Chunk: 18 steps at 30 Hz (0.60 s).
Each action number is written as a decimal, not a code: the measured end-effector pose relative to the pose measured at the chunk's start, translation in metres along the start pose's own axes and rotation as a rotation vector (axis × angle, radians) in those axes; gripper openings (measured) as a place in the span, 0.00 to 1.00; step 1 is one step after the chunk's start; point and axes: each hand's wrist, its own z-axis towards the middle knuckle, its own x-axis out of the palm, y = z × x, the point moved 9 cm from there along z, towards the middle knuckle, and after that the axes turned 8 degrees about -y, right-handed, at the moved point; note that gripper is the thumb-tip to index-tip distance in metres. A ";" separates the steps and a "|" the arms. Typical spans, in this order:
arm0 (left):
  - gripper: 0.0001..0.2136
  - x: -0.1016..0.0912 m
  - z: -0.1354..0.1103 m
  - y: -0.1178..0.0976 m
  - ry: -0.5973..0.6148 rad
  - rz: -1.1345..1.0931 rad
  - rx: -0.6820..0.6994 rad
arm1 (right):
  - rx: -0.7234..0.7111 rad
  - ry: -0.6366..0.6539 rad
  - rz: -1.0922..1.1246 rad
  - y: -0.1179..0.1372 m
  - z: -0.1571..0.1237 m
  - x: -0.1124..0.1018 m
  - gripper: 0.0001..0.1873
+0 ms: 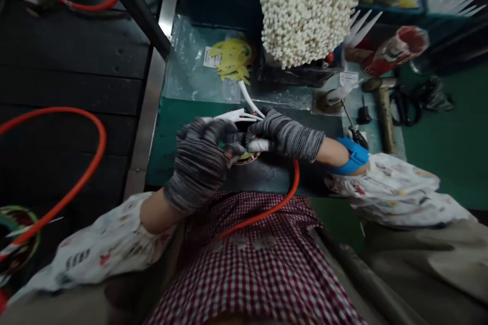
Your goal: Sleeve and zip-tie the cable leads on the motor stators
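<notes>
"So, what sits between the hands?"

"A round piece (pixel 247 158), just over the near part of the desk (pixel 163 147), coloured rim showing below the fingers. Most of it covered by the gloves."

"Left grip?"

"Left hand (pixel 204 160), striped grey glove, back of the hand up. Fingers curled, thumb at the rim, pinching the round piece from its left side."

"And the right?"

"Right hand (pixel 284 132), matching glove, blue band (pixel 353 156) on the wrist. Fingers bent, thumb and fingertips drawn close above the round piece. Exactly what they pinch is hidden; cannot tell."

"White strands up there?"

"White tubes (pixel 247 96), several. One points away toward the yellow strips (pixel 234 58); others spread left above the left glove. Their near ends meet at the right fingertips."

"Orange line?"

"Orange cable (pixel 284 200), emerging below the right hand, curving down across the checked apron (pixel 236 264)."

"Further out?"

"Yellow strips in a loose heap on clear plastic, beside a white label. Right of them, a thick bundle of white-tipped strands (pixel 308 10). Off to the right: hammer (pixel 385 111), its handle toward the person; black-handled scissors (pixel 406 109) just beside it; dark screwdriver (pixel 356 136) near the blue band; red can (pixel 396 48) tilted behind."
</notes>
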 end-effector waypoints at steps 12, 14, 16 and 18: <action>0.09 0.035 -0.021 -0.022 -0.117 0.016 0.274 | -0.063 -0.140 -0.309 0.017 -0.024 -0.015 0.19; 0.08 0.035 -0.021 -0.025 -0.163 0.040 0.293 | -0.117 -0.091 -0.389 0.026 -0.020 -0.009 0.19; 0.07 0.031 -0.020 -0.029 -0.201 0.043 0.305 | -0.118 -0.064 -0.421 0.031 -0.019 -0.005 0.24; 0.07 0.029 -0.019 -0.030 -0.202 0.036 0.296 | -0.080 -0.079 -0.412 0.033 -0.019 -0.005 0.28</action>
